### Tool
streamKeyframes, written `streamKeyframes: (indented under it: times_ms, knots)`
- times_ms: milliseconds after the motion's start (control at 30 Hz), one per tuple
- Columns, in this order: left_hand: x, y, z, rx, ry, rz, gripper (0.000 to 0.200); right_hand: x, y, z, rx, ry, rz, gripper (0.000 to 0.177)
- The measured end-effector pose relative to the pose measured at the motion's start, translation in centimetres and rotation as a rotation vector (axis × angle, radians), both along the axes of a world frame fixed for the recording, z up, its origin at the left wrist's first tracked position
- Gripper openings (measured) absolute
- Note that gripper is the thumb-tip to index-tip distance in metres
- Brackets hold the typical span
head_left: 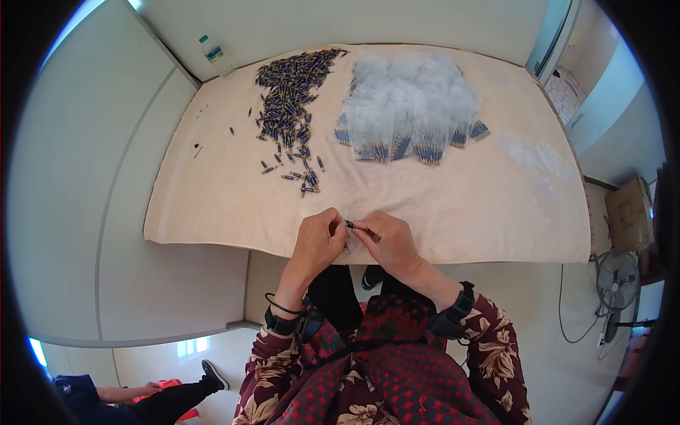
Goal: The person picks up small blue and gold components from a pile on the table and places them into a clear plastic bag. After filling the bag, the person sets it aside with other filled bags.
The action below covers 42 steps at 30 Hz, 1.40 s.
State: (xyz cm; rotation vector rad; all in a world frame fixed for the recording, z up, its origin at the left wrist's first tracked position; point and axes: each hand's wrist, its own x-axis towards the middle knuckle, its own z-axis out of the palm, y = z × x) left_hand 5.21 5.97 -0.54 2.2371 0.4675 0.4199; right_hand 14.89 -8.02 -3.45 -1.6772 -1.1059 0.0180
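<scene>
- The right hand [391, 241] has thumb and forefinger closed on a small dark piece [350, 224], just beside the left fingertips. A pinch on so little surface could slip, dropping the piece in front of the hands.
- The left hand [319, 237] is curled nearly closed, its fingertips together on what looks like a clear bag [347, 246], mostly hidden. If its mouth sags shut, the piece could catch on the film or miss it.
- Both hands work at the near edge of the desk, so anything dropped could roll off towards the lap or floor.
- Loose pieces [309, 183] lie just beyond the left hand; a forearm reaching over them towards the main pile [290, 92] might scatter them across the cloth [248, 219].
- Filled bags [411, 99] overlap in a heap beyond the right hand. A knock could slide the stack, and any unsealed one might spill; their seals are too small to judge.
- A miscount seems possible, since the left fingers cover the contents.
</scene>
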Motion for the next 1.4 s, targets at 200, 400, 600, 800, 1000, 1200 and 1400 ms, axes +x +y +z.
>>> streamKeyframes:
  times_ms: [200,400,600,800,1000,1200,1400]
  knots:
    - [-0.6,-0.7,-0.2,-0.013,-0.030,0.009,0.011,-0.7,0.3,0.3,-0.038,-0.142,-0.018,0.012]
    - [-0.8,-0.6,-0.2,0.030,-0.071,-0.020,0.011,-0.5,0.8,1.1,-0.143,-0.284,-0.045,0.011]
    - [-0.7,-0.6,-0.2,0.013,-0.050,-0.028,0.010,-0.3,0.7,0.6,-0.164,-0.142,0.013,0.010]
    - [-1.1,-0.9,-1.3,0.204,-0.233,-0.054,0.008,-0.3,0.9,0.0,-0.198,-0.166,-0.061,0.008]
    - [-3.9,-1.5,-2.7,0.256,-0.406,0.223,0.018,-0.4,0.9,0.1,-0.196,-0.023,-0.067,0.009]
    - [-5.1,-1.4,-3.4,0.405,-0.353,0.219,0.024,-0.9,1.1,0.8,-0.279,0.041,-0.066,0.010]
    - [-5.0,-1.1,-4.0,0.324,-0.370,0.163,0.026,-1.0,1.1,0.9,-0.323,-0.031,-0.047,0.009]
